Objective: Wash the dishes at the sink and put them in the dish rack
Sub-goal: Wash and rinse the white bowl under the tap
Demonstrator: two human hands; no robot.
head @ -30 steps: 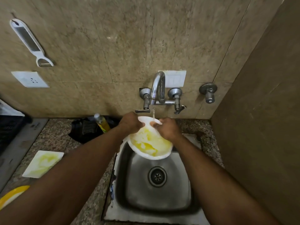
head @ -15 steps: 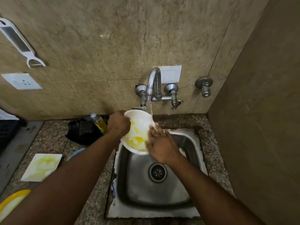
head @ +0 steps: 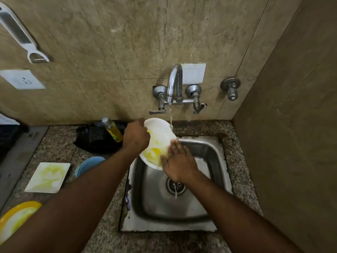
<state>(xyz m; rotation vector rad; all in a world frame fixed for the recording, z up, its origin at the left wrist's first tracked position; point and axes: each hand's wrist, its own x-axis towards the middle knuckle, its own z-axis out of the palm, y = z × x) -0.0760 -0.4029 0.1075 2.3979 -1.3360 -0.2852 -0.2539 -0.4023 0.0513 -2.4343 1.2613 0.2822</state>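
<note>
White bowl is held tilted over the far-left corner of the sink, just under the tap, w/ the water stream hitting its far rim. Left hand has its grip clamped on the bowl's left rim, fingers curled over the edge. Right hand lies flat, fingers spread and straight, pressed against the near-right inside wall; not gripping, prob. rubbing.

Risks, as I judge them: bowl looks smooth glazed or melamine, wet, smeared w/ yellow residue, so it's slick. Only one hand really holds it; if the left grip slips, the bowl drops into the steel basin and could chip or clatter. Tilt also sends runoff toward the counter on the left (bowl overhangs the sink edge a bit), so splashing there is likely. Residue is thick near the bottom; water alone may not shift it.

Materials: sink is brushed stainless, square w/ rounded corners, round perforated drain at centre. Counter is speckled granite, rough-looking grain. Walls are beige marble-look tile, matte.

Outward, left of the sink: soap bottle w/ yellow liquid, leaning on something black; a blue dish partly hidden by the left arm; a square white plate, flat, smeared yellow; a yellow-rimmed plate at the near-left edge. No dish rack that I can make out.
</note>
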